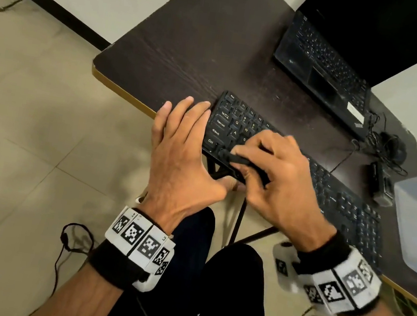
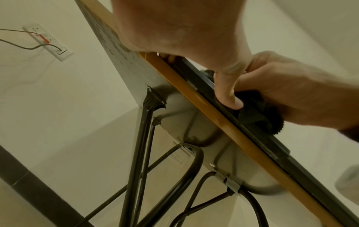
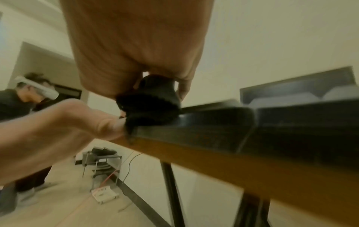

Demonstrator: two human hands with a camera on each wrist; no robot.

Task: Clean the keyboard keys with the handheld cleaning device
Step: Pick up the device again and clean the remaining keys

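Keyboard (image 1: 296, 169) cleaning is mid-stroke, by my reading: the right hand (image 1: 280, 181) has its grip curled round a small black cleaner (image 1: 237, 160), whose front end sits at the bottom row by the Ctrl key, at the board's near left corner. In the right wrist view the cleaner (image 3: 149, 106) shows a dark, fuzzy-edged head touching the keyboard's near edge; whether it is brush or cloth I cannot tell. Just beside this grip, the left hand (image 1: 175, 152) lies with fingers straight, clasping nothing, its fingertips flat on the table (image 1: 178, 50) against the board's left end and its thumb along the front edge, apparently steadying it. The keyboard is black, full-size, with pale legends, lying slantwise along the table's near edge. Only this corner is under work; the next move probably calls for drawing the head along the row, away from the left hand, with light pressure. Beyond the grips stands an open laptop (image 1: 356, 58), then tangled cables (image 1: 385, 151).
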